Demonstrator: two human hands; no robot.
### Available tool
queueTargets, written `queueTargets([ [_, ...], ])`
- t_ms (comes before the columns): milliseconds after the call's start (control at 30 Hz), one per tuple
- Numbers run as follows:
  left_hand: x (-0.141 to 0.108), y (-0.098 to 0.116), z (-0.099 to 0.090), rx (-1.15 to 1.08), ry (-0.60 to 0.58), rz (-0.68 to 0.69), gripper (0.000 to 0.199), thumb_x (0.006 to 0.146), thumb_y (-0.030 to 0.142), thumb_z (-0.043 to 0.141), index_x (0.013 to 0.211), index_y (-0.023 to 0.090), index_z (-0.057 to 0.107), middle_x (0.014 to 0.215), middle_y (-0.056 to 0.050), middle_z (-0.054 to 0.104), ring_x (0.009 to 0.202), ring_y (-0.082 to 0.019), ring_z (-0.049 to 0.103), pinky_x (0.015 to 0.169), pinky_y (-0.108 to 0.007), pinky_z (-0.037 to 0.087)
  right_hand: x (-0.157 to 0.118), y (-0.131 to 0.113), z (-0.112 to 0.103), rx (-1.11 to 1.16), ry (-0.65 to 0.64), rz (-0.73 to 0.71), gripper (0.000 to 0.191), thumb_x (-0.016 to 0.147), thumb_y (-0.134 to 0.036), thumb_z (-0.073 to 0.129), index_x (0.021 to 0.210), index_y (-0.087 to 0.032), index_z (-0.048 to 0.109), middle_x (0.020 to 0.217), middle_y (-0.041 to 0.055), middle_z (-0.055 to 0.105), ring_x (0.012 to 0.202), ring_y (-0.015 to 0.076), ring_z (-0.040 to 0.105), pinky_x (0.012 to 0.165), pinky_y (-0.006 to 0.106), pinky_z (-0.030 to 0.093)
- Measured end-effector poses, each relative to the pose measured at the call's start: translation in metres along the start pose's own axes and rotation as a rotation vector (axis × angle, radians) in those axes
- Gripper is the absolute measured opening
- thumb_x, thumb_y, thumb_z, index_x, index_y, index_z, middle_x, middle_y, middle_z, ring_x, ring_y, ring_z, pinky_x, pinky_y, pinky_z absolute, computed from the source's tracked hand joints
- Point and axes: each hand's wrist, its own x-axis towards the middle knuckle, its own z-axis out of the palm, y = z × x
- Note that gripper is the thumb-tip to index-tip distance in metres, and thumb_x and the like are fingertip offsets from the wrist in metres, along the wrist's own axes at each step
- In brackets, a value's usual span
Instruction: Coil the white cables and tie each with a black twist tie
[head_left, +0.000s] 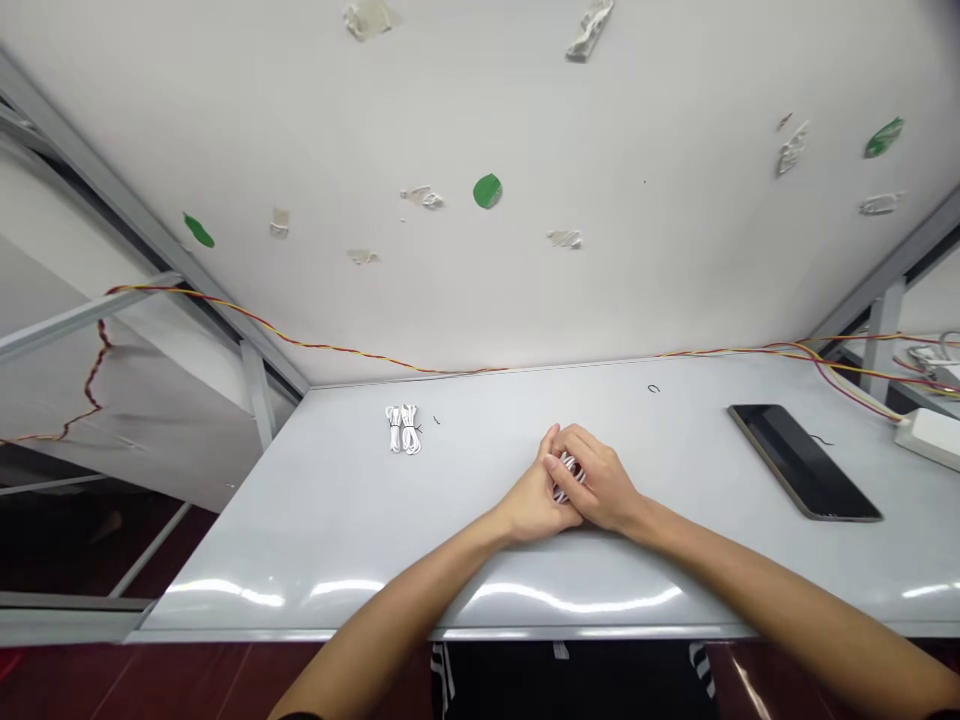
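Observation:
Near the middle of the grey table, my left hand and my right hand are pressed together around a coiled white cable. Fingers of both hands are wrapped round the coil, so only part of its loops shows between them. To the left, two bundled white cables lie side by side, each bound with a dark tie. A short black tie lies just right of them.
A black tablet lies on the right, with a white power strip beyond it. A curved black tie rests near the back wall. Red and yellow wires run along the wall. Metal frame bars stand at left.

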Motion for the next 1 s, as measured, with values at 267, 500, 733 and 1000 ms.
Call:
queueTargets([
  [267,-0.003,0.004,-0.011,-0.511,-0.213,-0.379,0.053,0.063,0.016,0.078,0.111,0.02,0.057,0.083,0.002,0.053,0.058,-0.006,0.043,0.055,-0.022,0.035,-0.005,0.017,-0.002,-0.262,0.07,-0.077,0.04,0.096,-0.03,0.044,0.057,-0.023,0.044,0.047,-0.0015,0.047,0.041,0.0113,0.038,0.047,0.029,0.026],
  [500,0.002,0.0,-0.015,-0.641,-0.25,-0.35,0.043,0.082,0.054,0.068,0.082,0.013,0.056,0.078,-0.001,0.049,0.058,-0.006,0.034,0.053,-0.021,0.028,0.003,0.023,-0.011,-0.432,0.255,-0.341,0.04,0.094,-0.019,0.05,0.055,-0.021,0.041,0.045,-0.0058,0.04,0.04,0.0079,0.03,0.045,0.027,0.024],
  [733,0.0,-0.006,-0.015,-0.48,-0.204,-0.317,0.048,0.08,0.06,0.067,0.085,0.012,0.059,0.084,-0.005,0.052,0.06,-0.008,0.042,0.046,-0.02,0.028,0.005,0.021,-0.009,-0.451,0.133,-0.321,0.038,0.097,-0.02,0.044,0.06,-0.02,0.045,0.05,-0.004,0.046,0.042,0.0079,0.032,0.044,0.026,0.023],
  [1000,-0.004,0.002,-0.02,-0.427,-0.256,-0.372,0.039,0.079,0.049,0.073,0.085,0.015,0.054,0.084,-0.002,0.049,0.056,-0.004,0.031,0.045,-0.018,0.02,0.003,0.019,-0.008,-0.339,-0.081,-0.15,0.041,0.1,-0.029,0.039,0.061,-0.02,0.048,0.052,-0.0017,0.052,0.044,0.0097,0.038,0.046,0.027,0.022],
])
